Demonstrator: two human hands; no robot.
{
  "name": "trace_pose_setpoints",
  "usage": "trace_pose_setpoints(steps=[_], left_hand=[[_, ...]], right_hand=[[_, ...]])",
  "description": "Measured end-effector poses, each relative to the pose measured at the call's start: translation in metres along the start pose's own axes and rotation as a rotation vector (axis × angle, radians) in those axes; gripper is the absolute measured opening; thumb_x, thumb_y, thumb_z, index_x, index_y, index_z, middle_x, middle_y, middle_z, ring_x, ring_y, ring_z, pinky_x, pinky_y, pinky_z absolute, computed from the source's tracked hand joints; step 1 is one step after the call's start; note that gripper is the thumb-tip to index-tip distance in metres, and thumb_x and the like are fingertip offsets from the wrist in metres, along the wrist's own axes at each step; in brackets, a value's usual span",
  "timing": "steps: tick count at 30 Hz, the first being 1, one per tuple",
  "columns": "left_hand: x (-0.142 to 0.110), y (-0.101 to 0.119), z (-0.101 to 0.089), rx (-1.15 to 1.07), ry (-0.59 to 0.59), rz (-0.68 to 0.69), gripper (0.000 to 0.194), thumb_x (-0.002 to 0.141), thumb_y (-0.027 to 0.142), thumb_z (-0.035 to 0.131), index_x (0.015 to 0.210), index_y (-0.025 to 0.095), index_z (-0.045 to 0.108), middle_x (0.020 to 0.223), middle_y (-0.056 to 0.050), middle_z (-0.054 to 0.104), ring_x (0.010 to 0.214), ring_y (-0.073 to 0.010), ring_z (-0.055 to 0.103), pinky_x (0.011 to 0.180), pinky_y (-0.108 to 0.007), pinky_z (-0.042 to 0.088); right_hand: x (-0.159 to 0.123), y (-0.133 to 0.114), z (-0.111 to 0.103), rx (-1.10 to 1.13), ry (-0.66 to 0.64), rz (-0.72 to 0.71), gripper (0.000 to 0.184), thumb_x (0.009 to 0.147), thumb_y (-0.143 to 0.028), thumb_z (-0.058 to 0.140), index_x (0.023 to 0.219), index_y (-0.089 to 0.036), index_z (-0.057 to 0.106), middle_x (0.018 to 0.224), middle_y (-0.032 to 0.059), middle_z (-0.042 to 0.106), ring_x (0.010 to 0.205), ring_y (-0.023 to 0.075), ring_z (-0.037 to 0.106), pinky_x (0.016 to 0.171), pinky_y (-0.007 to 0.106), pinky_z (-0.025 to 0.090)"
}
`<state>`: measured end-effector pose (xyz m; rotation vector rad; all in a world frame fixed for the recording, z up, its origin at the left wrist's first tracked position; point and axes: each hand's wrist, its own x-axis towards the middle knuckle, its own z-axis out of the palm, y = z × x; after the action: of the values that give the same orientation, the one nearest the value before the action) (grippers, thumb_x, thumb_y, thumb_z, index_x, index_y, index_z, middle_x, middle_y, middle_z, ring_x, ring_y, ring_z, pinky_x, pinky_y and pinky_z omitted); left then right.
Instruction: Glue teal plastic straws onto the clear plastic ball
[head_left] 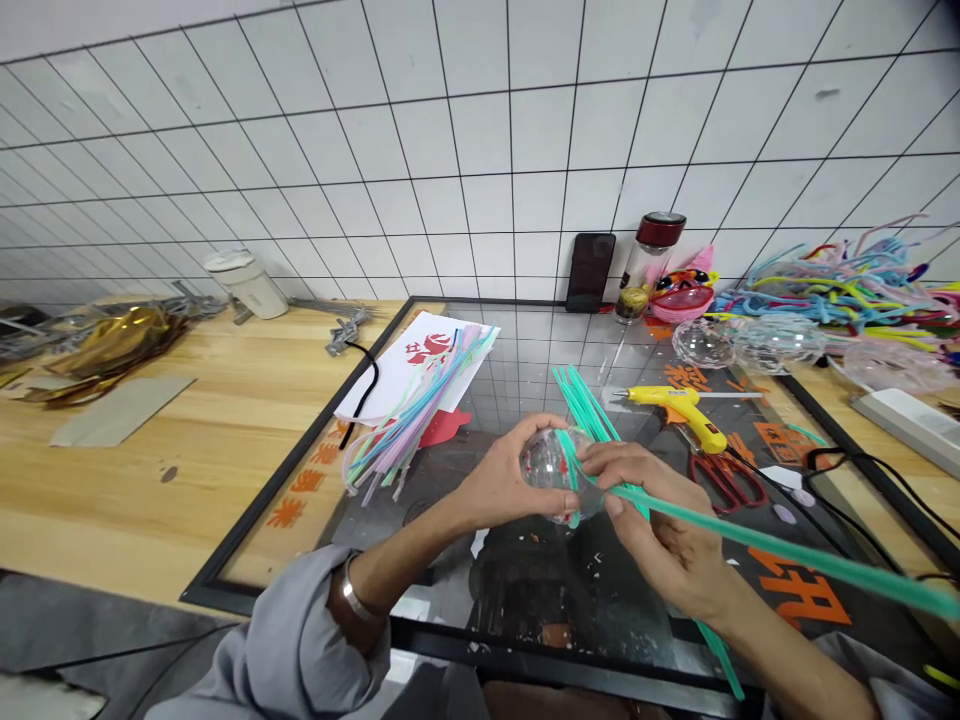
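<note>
My left hand (504,474) is wrapped round a clear plastic ball (544,462) with small red bits on it. Green pipe cleaner strips run across the ball's surface. Pinched in my right hand (660,515) is a long green pipe cleaner (780,545), whose free end stretches away to the right edge of the view. My right fingertips are at the ball's right side. Beneath and behind my right hand lies a bundle of green pipe cleaners (585,400) on the glass tabletop.
A yellow glue gun (679,402) and red-handled scissors (726,485) lie to the right. Pastel pipe cleaners (424,405) rest on white paper (382,375). A phone (590,272) and a lidded bottle (646,265) stand at the back, with more pipe cleaners (832,285) far right.
</note>
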<state>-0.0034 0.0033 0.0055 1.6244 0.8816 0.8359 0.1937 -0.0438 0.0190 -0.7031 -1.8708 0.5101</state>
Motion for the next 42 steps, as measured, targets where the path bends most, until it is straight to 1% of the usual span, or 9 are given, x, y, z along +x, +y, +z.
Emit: trace_pose_setpoints(steps=[7,11,15,18,23,28,33,37,42], left_hand=[[0.0009,0.0034,0.0014,-0.028,0.010,-0.011,0.072,0.059,0.030,0.084,0.122,0.018,0.051,0.122,-0.010,0.060,0.119,-0.0292,0.053,0.101,-0.040,0.043],[0.0015,0.0022,0.0017,-0.028,0.019,-0.013,0.071,0.058,0.029,0.083,0.121,0.019,0.051,0.127,-0.011,0.059,0.122,-0.0315,0.053,0.103,-0.043,0.043],[0.0016,-0.0009,0.0020,-0.012,0.040,0.038,0.068,0.057,0.027,0.085,0.117,0.020,0.053,0.139,-0.012,0.053,0.130,-0.0318,0.050,0.111,-0.044,0.037],[0.0018,-0.0029,0.0023,-0.003,0.052,0.076,0.066,0.058,0.027,0.085,0.116,0.020,0.054,0.143,-0.013,0.050,0.134,-0.0314,0.047,0.115,-0.044,0.033],[0.0017,-0.0033,0.0027,0.003,0.068,0.098,0.065,0.059,0.026,0.086,0.116,0.020,0.056,0.143,-0.014,0.051,0.136,-0.0308,0.046,0.116,-0.043,0.033],[0.0008,-0.0028,0.0034,0.040,0.080,0.127,0.066,0.061,0.025,0.085,0.119,0.019,0.056,0.140,-0.015,0.053,0.134,-0.0304,0.049,0.115,-0.044,0.034],[0.0001,-0.0027,0.0036,0.108,0.089,0.203,0.062,0.065,0.026,0.084,0.121,0.018,0.058,0.136,-0.014,0.056,0.131,-0.0293,0.051,0.115,-0.044,0.035],[0.0006,-0.0044,0.0032,0.144,0.086,0.251,0.059,0.067,0.030,0.084,0.120,0.019,0.061,0.137,-0.015,0.056,0.132,-0.0297,0.051,0.115,-0.047,0.035],[0.0009,-0.0063,0.0026,0.153,0.090,0.260,0.059,0.068,0.031,0.084,0.122,0.020,0.062,0.137,-0.015,0.057,0.132,-0.0297,0.051,0.114,-0.049,0.036]], right_hand=[[0.0028,-0.0017,0.0005,-0.050,-0.014,-0.046,0.021,0.085,-0.005,0.050,0.099,-0.020,0.057,0.094,0.0067,0.066,0.100,0.0201,0.063,0.089,0.040,0.053],[0.0030,-0.0007,0.0001,-0.101,-0.027,-0.081,0.020,0.083,-0.004,0.050,0.096,-0.019,0.058,0.091,0.0068,0.065,0.102,0.0209,0.063,0.093,0.041,0.051],[0.0040,-0.0015,-0.0002,-0.117,-0.031,-0.089,0.021,0.083,-0.004,0.050,0.095,-0.019,0.058,0.091,0.0064,0.066,0.102,0.0207,0.063,0.093,0.041,0.051],[0.0056,-0.0031,0.0000,-0.116,-0.038,-0.092,0.021,0.082,-0.004,0.051,0.095,-0.019,0.058,0.089,0.0059,0.067,0.099,0.0205,0.064,0.092,0.041,0.052],[0.0074,-0.0042,0.0008,-0.109,-0.041,-0.092,0.022,0.082,-0.004,0.050,0.095,-0.020,0.057,0.088,0.0057,0.067,0.097,0.0205,0.065,0.091,0.042,0.053],[0.0064,-0.0032,0.0003,-0.111,-0.035,-0.081,0.022,0.083,-0.005,0.051,0.095,-0.020,0.058,0.088,0.0056,0.067,0.097,0.0216,0.065,0.090,0.043,0.053],[0.0059,-0.0027,-0.0002,-0.119,-0.032,-0.064,0.019,0.083,-0.007,0.051,0.094,-0.020,0.060,0.090,0.0060,0.068,0.097,0.0217,0.065,0.089,0.041,0.054],[0.0075,-0.0033,0.0003,-0.127,-0.022,-0.076,0.019,0.083,-0.007,0.051,0.094,-0.020,0.060,0.089,0.0051,0.069,0.095,0.0208,0.066,0.087,0.039,0.054],[0.0069,-0.0026,0.0006,-0.124,-0.035,-0.058,0.020,0.084,-0.007,0.051,0.095,-0.021,0.059,0.090,0.0060,0.068,0.096,0.0215,0.066,0.088,0.041,0.054]])
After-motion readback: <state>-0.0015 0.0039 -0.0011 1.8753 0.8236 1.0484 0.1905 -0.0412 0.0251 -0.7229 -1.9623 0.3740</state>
